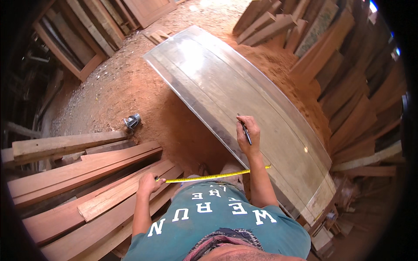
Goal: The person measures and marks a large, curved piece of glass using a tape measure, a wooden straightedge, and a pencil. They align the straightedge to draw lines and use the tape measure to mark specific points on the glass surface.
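My left hand [150, 182] is closed on the near end of a yellow tape measure [204, 178], above the planks at left. Its blade runs out across the front of my body, passes my right forearm and ends over the table. In my right hand [251, 130] is a dark pen [245, 130], gripped with the fingers closed above the tabletop. The long table [235, 82] has a shiny, see-through sheet over its top, which reflects bright light. The tape's case is mostly hidden by my left hand.
Reddish wooden planks [87, 172] lie stacked at left. A small grey power tool [132, 121] sits on the sawdust-covered ground [126, 82]. Many boards [348, 100] lean along the right side. A wooden frame [89, 65] stands at far left.
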The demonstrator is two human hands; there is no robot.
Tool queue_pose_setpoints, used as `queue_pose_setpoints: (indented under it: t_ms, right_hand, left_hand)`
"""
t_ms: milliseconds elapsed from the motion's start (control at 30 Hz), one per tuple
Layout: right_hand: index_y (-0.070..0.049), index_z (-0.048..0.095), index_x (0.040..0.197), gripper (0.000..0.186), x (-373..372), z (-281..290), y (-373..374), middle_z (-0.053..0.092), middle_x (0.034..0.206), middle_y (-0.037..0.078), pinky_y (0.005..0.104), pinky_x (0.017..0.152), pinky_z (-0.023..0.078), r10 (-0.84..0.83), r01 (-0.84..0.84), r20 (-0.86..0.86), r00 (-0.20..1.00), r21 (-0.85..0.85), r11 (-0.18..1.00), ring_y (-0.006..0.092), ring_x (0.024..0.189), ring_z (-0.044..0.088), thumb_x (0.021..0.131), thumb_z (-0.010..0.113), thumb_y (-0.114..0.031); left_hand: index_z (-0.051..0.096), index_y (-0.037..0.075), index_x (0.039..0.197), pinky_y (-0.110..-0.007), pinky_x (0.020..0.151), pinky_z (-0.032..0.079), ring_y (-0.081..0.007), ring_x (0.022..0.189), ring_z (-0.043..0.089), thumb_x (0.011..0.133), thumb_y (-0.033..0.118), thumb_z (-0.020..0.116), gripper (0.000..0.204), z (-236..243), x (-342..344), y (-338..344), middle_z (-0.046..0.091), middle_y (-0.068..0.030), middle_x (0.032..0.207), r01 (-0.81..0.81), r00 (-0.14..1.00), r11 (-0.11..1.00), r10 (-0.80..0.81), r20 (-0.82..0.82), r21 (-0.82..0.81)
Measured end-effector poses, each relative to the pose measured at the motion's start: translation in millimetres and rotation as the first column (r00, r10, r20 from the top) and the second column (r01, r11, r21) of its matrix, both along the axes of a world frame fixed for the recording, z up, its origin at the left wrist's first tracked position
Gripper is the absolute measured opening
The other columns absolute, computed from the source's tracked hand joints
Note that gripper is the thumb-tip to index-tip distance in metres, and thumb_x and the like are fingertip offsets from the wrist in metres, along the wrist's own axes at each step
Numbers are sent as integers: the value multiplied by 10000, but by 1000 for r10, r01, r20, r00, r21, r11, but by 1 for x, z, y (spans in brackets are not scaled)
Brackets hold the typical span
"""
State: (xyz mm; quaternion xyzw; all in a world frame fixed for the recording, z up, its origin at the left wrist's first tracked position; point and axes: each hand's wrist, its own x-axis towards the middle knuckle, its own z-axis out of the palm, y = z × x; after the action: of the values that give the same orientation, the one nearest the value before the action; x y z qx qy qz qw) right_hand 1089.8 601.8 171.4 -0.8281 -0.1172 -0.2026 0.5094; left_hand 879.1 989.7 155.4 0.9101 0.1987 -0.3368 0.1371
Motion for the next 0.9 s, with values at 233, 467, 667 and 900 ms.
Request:
queue_pose_setpoints:
  t_ms: [233, 467, 667, 900]
  right_hand:
    - [-20, 675, 1045, 211, 69, -27, 42, 673, 956, 164, 393, 766, 527, -46, 39, -42, 998, -153, 987, 326, 863, 668, 862, 615, 67]
    - [-5, 690, 1008, 166, 160, -68, 87, 687, 940, 163, 375, 761, 531, -159, 135, -157, 975, -154, 979, 305, 851, 683, 863, 629, 51]
    - [-4, 688, 1003, 141, 272, -83, 186, 676, 917, 161, 370, 748, 531, -85, 69, -222, 971, -79, 994, 288, 828, 676, 873, 645, 29]
    - [-14, 691, 1024, 131, 411, -50, 297, 676, 902, 139, 347, 705, 517, 20, -32, -194, 981, -59, 998, 243, 775, 659, 898, 661, 2]
  left_hand:
    - [770, 40, 977, -480, 889, 521, -389, 1032, 669, 838, 513, 756, 493, -18, 72, 71, 720, -220, 1043, 84, 993, 995, -80, 81, -47]
    - [753, 23, 934, -481, 899, 520, -393, 1017, 666, 850, 495, 731, 479, -21, 231, 120, 718, -220, 988, 207, 974, 972, -193, 123, -112]
    - [756, 45, 918, -509, 855, 530, -387, 996, 676, 830, 495, 749, 459, -25, 348, 190, 718, -196, 981, 264, 958, 963, -255, 128, -60]
    - [733, 22, 947, -480, 899, 513, -380, 1036, 651, 853, 483, 742, 471, -20, 447, 289, 699, -198, 1026, 212, 973, 975, -204, 106, -68]
